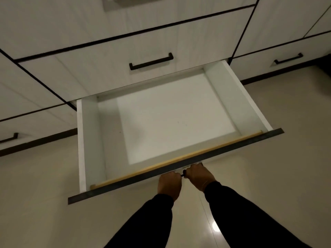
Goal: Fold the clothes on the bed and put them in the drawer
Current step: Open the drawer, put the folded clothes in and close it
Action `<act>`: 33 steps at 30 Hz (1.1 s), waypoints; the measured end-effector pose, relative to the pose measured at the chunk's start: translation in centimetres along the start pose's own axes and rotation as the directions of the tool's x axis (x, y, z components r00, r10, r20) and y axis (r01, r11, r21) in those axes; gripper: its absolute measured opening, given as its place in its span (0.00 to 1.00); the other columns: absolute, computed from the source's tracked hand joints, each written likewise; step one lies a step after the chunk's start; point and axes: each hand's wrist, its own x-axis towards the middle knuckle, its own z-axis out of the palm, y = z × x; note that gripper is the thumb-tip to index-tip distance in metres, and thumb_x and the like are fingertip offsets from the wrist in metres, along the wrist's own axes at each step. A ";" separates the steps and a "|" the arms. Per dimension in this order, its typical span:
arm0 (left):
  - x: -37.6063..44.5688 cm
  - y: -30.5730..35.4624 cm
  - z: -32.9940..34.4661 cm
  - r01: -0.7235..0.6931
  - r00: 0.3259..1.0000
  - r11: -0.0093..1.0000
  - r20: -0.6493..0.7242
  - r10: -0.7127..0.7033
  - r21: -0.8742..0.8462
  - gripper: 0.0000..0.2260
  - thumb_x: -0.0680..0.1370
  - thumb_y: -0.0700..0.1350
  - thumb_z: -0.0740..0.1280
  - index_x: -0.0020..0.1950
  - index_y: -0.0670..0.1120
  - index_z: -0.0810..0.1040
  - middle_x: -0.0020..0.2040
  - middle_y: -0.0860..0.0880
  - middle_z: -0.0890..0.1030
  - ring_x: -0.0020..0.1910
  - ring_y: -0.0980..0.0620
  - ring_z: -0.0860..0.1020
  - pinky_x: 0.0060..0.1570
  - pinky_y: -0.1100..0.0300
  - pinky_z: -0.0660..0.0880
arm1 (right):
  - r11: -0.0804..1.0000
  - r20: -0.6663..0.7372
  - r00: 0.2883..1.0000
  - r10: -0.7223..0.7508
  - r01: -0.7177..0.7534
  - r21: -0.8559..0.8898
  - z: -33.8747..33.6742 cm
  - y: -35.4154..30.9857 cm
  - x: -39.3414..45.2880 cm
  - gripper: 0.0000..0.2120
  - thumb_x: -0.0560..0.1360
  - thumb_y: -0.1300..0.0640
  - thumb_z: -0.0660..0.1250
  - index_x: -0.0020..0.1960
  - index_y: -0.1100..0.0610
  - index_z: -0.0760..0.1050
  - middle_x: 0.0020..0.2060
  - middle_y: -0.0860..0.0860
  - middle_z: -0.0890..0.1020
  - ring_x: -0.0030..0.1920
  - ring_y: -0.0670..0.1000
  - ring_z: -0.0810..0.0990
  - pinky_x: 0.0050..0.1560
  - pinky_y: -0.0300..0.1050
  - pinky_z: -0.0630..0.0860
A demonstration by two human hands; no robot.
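I see pale wood-grain cabinet fronts (53,24) filling the upper half of the frame, parted by dark seams and fitted with black bar handles (151,61) (one centre, one upper right, one at far left), above a glossy beige tile floor (286,158) with a lamp glare (215,226) at lower right.

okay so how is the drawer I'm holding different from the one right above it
The pulled-out drawer is open, its white inside showing; the drawer above is shut flush with the cabinet.
The left hand and right hand grip the pulled-out drawer's handle, mostly hiding it; the drawer above's black bar handle is bare and untouched.
No clothes show in the pulled-out drawer; what the drawer above holds cannot be seen.
Both have pale wood-grain fronts.
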 end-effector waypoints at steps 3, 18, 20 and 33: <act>-1.1 0.7 0.4 0.009 1.000 1.000 0.017 -0.009 -0.021 0.14 0.85 0.40 0.53 0.62 0.42 0.77 0.60 0.42 0.80 0.60 0.42 0.78 0.59 0.50 0.72 | 1.000 0.063 0.998 0.026 -0.027 0.011 -0.2 -0.5 -0.9 0.21 0.42 0.49 0.89 0.28 0.50 0.81 0.23 0.51 0.77 0.22 0.50 0.77 0.20 0.36 0.69; -10.7 14.7 -19.5 -0.245 0.969 0.963 0.016 0.248 -0.116 0.20 0.81 0.52 0.62 0.70 0.43 0.70 0.62 0.43 0.78 0.60 0.44 0.77 0.55 0.49 0.77 | 0.900 0.108 0.922 0.372 -0.386 0.200 -19.0 3.7 -25.3 0.21 0.84 0.54 0.57 0.77 0.54 0.62 0.73 0.55 0.69 0.69 0.58 0.69 0.65 0.51 0.69; -12.6 18.0 -25.4 -0.323 0.946 0.943 -0.019 0.322 -0.077 0.21 0.81 0.54 0.63 0.70 0.43 0.70 0.61 0.43 0.79 0.59 0.44 0.77 0.53 0.50 0.77 | 0.849 0.073 0.882 0.465 -0.468 0.246 -23.5 4.9 -30.6 0.22 0.84 0.53 0.57 0.77 0.54 0.62 0.73 0.55 0.68 0.69 0.57 0.70 0.65 0.51 0.70; -29.1 48.5 -53.0 -0.833 0.497 0.519 -0.154 0.854 0.192 0.26 0.79 0.58 0.65 0.71 0.45 0.70 0.63 0.45 0.79 0.62 0.44 0.77 0.56 0.50 0.77 | 0.323 -0.159 0.281 0.946 -0.839 0.438 -48.4 9.3 -66.4 0.20 0.82 0.52 0.62 0.72 0.56 0.67 0.68 0.56 0.72 0.63 0.60 0.75 0.59 0.55 0.76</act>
